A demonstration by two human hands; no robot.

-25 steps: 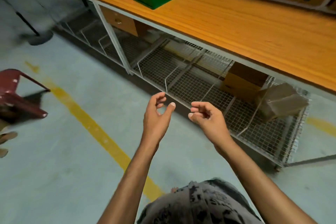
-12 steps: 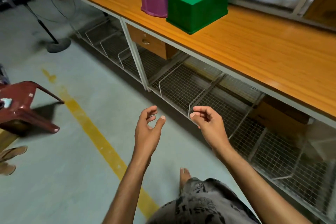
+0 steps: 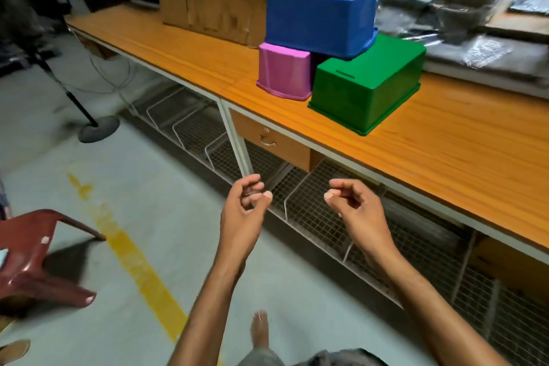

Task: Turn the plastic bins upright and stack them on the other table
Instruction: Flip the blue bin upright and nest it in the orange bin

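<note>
A: Off to the far left, a dark red plastic chair (image 3: 32,252) stands on the grey floor (image 3: 154,163), with a yellow floor line (image 3: 130,252) running beside it. What comes next?

B: Further in, the left hand (image 3: 242,217) hangs in the air below the table edge, fingers loosely curled and the thumb near the fingertips, with nothing in it. Just to its right the right hand (image 3: 356,211) is held the same way, half closed and also bare.

A: And the bins?

B: Up on the long wooden table (image 3: 445,151), well apart from both hands. The pink bin (image 3: 283,74) sits upside down at the left of the group, the green bin (image 3: 368,86) upside down at its right, and the blue bin (image 3: 320,16), also inverted, rests across the top of those two. Something dark shows in the gap beneath the blue one, but what it is cannot be told.

A: So which step is this?

B: It looks like the approach to a pickup, with none of these three bins turned over. The blue one is probably first, since it lies on the others. The next move calls for raising both hands above the tabletop, opening them wide enough to span the bin's sides, lifting it clear and flipping it so the opening faces up. The other table is not in view.
</note>
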